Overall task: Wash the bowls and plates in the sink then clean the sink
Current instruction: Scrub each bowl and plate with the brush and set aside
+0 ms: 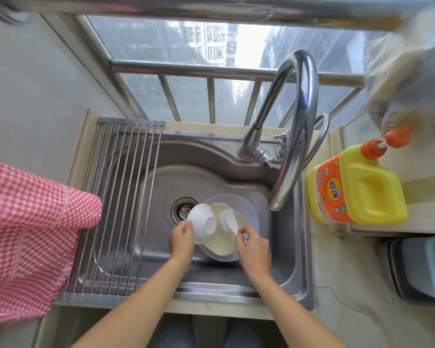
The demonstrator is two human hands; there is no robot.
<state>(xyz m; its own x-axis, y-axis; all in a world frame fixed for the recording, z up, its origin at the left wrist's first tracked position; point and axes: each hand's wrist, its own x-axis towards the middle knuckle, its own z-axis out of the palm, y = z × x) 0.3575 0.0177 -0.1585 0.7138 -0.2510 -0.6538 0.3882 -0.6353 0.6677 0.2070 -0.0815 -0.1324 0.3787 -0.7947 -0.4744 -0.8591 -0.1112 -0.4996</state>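
Frame centre: plates (pixel 249 212) mostly hidden beneath white bowl (pixel 202 223). My left hand (pixel 182 241) grips its rim; right hand (pixel 253 247) pinches white brush (pixel 230 219).

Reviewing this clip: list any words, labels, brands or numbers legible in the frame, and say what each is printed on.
Nothing can be read with certainty.
Detergent bottle: its orange label carries large characters and smaller print, all too blurred and tilted to read.
Sink: a faint stamped mark on the back ledge, too small to read.
White bowl, brush, faucet: no text visible.
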